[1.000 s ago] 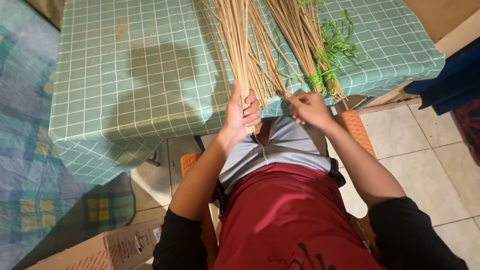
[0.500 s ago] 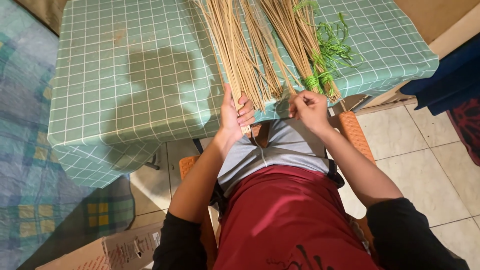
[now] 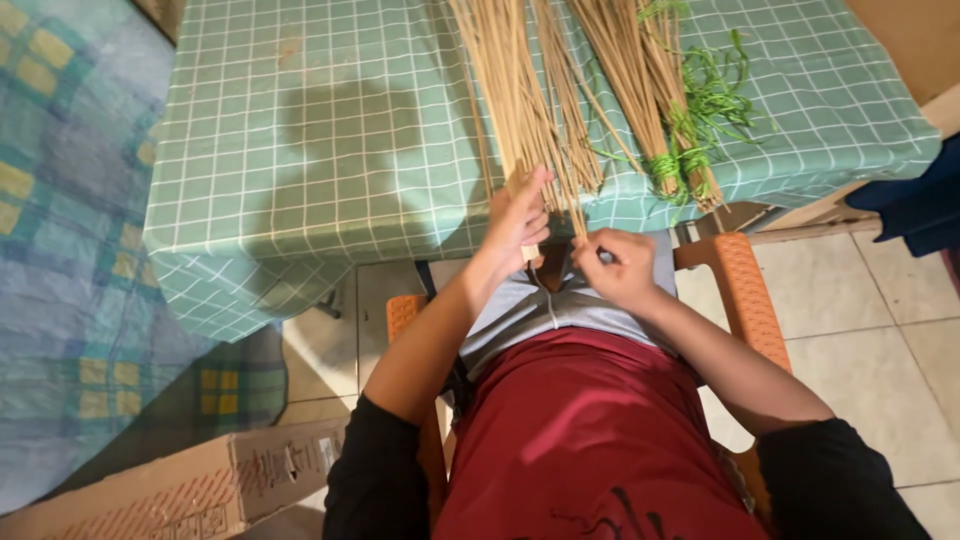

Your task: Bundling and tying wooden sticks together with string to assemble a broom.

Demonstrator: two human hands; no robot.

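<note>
**Thin reeds at the table's near edge**

The table [image 3: 330, 170] wears a green checked cloth, and everything sits relative to it. A loose sheaf of pale reeds [image 3: 520, 110] lies across its top, the cut ends reaching over the near edge toward the seated person. The left hand [image 3: 515, 222] rests on those ends right at the edge, fingers closed around a few of them. The right hand [image 3: 620, 268] is just below the edge, beside the left, fingertips pinched narrow on what looks like a single strand. Farther right on the table lies a second bundle [image 3: 640, 90], bound near its end with green twine [image 3: 680, 165], loose tails spilling over the cloth. A cardboard box [image 3: 200, 485] stands on the floor, left of the table.

The reeds look light, dry and springy, likely to snap if bent sharply; I'd grip them near the cut ends, several together.
</note>
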